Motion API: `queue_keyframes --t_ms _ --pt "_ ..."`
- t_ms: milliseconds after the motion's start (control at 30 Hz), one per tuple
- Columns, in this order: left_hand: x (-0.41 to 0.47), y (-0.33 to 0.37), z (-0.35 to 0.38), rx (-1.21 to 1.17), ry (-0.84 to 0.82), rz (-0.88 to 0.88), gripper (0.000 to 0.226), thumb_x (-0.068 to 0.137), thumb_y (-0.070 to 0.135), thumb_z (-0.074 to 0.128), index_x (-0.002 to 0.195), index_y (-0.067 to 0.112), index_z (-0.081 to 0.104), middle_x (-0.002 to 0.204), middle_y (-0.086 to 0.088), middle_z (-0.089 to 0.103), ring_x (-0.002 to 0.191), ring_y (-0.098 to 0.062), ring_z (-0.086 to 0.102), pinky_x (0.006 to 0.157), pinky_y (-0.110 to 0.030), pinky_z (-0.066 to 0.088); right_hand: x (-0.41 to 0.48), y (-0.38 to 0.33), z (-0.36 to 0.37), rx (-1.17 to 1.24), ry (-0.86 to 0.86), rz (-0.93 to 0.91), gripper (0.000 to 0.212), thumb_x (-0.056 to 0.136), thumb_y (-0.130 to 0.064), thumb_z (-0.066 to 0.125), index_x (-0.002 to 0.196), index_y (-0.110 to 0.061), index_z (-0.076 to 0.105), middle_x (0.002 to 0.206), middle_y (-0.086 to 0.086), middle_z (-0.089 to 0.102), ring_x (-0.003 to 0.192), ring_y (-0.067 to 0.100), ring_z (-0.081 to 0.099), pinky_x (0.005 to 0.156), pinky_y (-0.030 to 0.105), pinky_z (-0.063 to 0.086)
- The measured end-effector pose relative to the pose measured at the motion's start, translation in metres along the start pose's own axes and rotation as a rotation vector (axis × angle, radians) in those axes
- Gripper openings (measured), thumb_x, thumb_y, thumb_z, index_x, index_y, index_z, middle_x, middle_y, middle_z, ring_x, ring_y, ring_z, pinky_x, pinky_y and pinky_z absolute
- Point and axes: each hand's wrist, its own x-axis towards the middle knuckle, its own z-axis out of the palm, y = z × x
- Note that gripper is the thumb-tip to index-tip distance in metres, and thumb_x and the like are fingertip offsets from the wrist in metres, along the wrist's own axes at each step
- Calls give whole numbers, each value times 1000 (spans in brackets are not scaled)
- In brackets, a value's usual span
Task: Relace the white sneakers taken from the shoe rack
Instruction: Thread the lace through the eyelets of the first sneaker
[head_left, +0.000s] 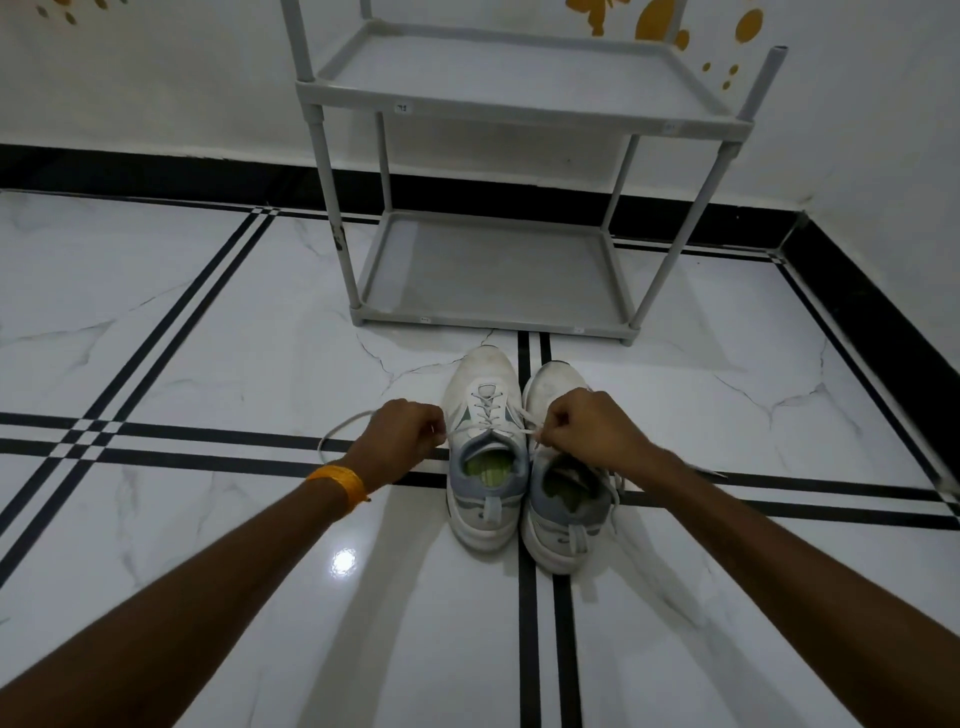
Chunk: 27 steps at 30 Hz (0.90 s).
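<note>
Two white sneakers stand side by side on the floor (208, 322), heels toward the camera and toes pointing at the rack (493, 270), which stands near them against the wall (156, 93). The left sneaker (485, 457) is laced in crossings up its front, with grey trim at the collar and a green insole showing inside. The right sneaker (563, 499) touches it along the inner side; its front is mostly hidden behind the right hand.

The left hand (402, 439) is just left of the left sneaker, its fingers curled shut on one end of the lace (337, 427), which loops out to the left over the floor and comes back under the wrist. A yellow band (340, 480) circles that wrist. The right hand (587, 431) hovers over the front of the right sneaker, fingers pinched on the other lace end, which runs taut across from the top eyelets of the left sneaker. Both forearms reach in from the bottom corners.

The rack is grey with two shelves in view. The floor is glossy white marble tile with paired black lines, and a black skirting (156, 171) runs along the foot of the wall. Yellow decals (649, 21) dot the wall above.
</note>
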Motion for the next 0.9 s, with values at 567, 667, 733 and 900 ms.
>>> queue_keyframes --t_ms 567,667,733,900 --pt "7 35 0 -1226 70 -180 25 95 20 58 110 6 71 107 -13 73 103 -26 69 95 -38 55 14 -35 36 1112 36 94 15 88 -3 64 101 -7 71 90 12 75 78 18 72 62 21 56" --pt "10 42 4 -1215 136 -158 24 93 18 61 109 3 72 105 -14 74 100 -27 70 91 -36 57 20 -35 39 1043 108 95 17 83 -6 72 100 -5 71 84 15 75 75 24 74 58 24 54" --pt "12 45 8 -1181 184 -156 24 92 18 62 108 3 72 104 -13 74 99 -26 70 91 -36 57 21 -34 39 1039 165 114 22 79 -8 77 99 -4 70 79 13 75 70 22 74 57 25 55" --pt "13 44 16 -1153 244 -164 20 90 14 65 107 7 73 104 -9 74 100 -23 69 87 -33 57 21 -29 43 1075 198 115 23 74 -13 82 92 -2 72 81 14 76 71 21 74 69 27 60"
